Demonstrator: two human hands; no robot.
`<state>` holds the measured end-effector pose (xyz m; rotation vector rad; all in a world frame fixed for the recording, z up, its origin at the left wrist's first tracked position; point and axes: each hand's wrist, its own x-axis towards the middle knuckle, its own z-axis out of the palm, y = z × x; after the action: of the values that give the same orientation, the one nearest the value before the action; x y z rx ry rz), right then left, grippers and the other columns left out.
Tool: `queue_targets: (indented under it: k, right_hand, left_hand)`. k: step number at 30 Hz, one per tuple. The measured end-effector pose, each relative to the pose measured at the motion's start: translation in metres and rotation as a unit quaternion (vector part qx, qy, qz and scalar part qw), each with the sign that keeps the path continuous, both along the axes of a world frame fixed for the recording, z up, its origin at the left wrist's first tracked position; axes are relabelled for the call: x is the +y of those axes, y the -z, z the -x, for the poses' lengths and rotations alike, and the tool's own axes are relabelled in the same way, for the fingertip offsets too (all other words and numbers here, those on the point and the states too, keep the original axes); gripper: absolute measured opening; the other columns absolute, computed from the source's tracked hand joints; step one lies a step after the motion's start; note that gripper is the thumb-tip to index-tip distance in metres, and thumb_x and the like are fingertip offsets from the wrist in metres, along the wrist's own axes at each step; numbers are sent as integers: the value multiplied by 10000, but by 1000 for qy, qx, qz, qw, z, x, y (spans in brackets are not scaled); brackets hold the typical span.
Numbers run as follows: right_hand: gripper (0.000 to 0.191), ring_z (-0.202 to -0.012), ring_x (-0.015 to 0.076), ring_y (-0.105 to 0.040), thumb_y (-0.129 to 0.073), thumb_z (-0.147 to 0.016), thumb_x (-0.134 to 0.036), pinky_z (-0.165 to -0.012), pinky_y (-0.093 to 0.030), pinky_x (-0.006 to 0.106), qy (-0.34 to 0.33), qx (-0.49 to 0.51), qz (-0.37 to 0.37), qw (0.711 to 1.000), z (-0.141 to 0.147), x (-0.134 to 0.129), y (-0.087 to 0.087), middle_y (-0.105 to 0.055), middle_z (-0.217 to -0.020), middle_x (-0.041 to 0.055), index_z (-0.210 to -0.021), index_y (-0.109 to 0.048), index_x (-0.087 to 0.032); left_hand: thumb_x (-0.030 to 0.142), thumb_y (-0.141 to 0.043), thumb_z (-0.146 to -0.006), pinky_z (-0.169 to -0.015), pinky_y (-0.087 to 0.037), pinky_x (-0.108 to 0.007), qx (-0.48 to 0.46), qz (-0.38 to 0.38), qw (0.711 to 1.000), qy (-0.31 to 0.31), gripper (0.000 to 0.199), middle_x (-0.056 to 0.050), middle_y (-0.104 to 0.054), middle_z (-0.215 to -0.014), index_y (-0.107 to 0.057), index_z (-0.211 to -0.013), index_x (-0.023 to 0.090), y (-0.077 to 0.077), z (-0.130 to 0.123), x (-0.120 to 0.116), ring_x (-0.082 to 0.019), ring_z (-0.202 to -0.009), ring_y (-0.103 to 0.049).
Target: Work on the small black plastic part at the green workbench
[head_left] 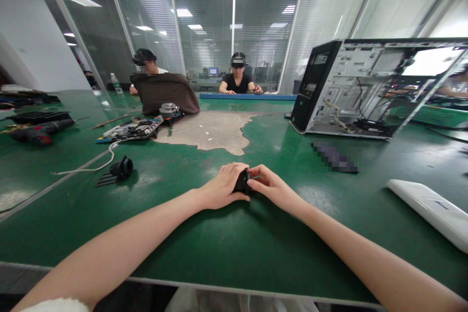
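Note:
Over the green tabletop in front of me, my left hand (224, 186) is wrapped round a small black part (241, 182), its exact kind unclear. My right hand (268, 183) pinches the flat right-hand edge of that part between thumb and fingers. Much of the part is hidden by my hands. To the left on the table lies another black plastic piece (123, 167), rounded at one end with thin prongs sticking out to the left.
An open computer case (329, 90) stands at the right, near a blurred dark item (334, 157) and a white flat device (427, 204). Circuit boards (133, 130), a white cable (109, 158) and a power drill (42, 131) lie left. Two people (237, 75) sit across the table.

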<state>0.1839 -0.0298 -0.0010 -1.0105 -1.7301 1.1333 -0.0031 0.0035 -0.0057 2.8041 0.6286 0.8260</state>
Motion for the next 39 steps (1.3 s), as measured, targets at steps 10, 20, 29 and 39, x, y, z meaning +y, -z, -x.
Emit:
queue_targets:
  k: [10, 20, 29, 39]
  right_hand:
    - [188, -800, 141, -563, -552, -787, -358, -742, -464, 309, 2, 3, -33, 999, 3, -5, -5, -519, -855, -9, -857, -457, -211]
    - [212, -913, 170, -561, -595, -763, -301, -777, -469, 328, -24, -2, -28, 999, -2, -3, -2, -529, -939, 12, -904, -463, -212]
    - [200, -741, 131, -560, -563, -779, -356, -690, -479, 301, 15, 4, -17, 1000, 2, -1, -1, -528, -845, -8, -873, -466, -208]
    - [219, -899, 158, -566, -611, -755, -264, -787, -459, 314, -43, 14, -29, 999, -2, -6, -6, -525, -912, -3, -889, -443, -217]
  left_hand:
    - [470, -574, -775, -932, -334, -445, -2, 0, 1000, 2, 668, -141, -409, -1224, -221, -1267, 188, -1, 0, 0, -281, -1139, -392]
    - [464, -573, -778, -932, -331, -440, 1, -3, 1000, 2, 667, -139, -406, -1225, -213, -1268, 192, 0, 0, 0, -274, -1135, -388]
    - [464, -575, -775, -934, -332, -440, -2, -4, 1000, 2, 664, -138, -411, -1218, -218, -1262, 186, -1, 0, 0, -275, -1129, -392]
    - [452, -582, -776, -943, -326, -432, 9, -3, 1000, -4, 657, -145, -405, -1222, -226, -1252, 173, -1, 0, -1, -272, -1132, -386]
